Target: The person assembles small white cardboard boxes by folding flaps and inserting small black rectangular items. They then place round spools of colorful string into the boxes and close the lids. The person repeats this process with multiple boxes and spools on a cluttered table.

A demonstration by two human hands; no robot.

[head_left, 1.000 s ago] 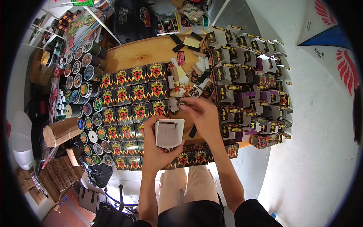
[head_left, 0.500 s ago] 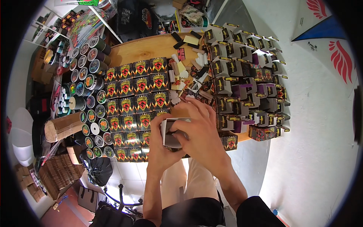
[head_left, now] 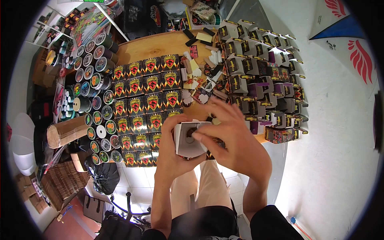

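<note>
My left hand [head_left: 170,150] grips a small open box [head_left: 192,149] from the side, with its mouth turned up toward me. White-grey inner walls show, and a small dark item [head_left: 191,132] lies inside, too unclear to name. At the box's right rim is my right hand [head_left: 240,144], its thumb and a finger reaching over the opening beside the dark item. Its upper fingers are stretched out and slightly blurred; I see nothing held in it. Rows of closed black boxes with red and gold emblems [head_left: 153,83] stand left of my hands.
Several opened black boxes with raised flaps [head_left: 256,68] cover the table's right side. Loose stickers and small blocks [head_left: 200,82] lie between the groups. Lidded round containers [head_left: 96,80] stack at the left, near a cardboard roll [head_left: 66,134]. The wooden table [head_left: 152,48] shows at the back.
My right hand has drawn back to the right out of the box, its fingers more stretched out. The box mouth now shows more of its inside and the dark item.
</note>
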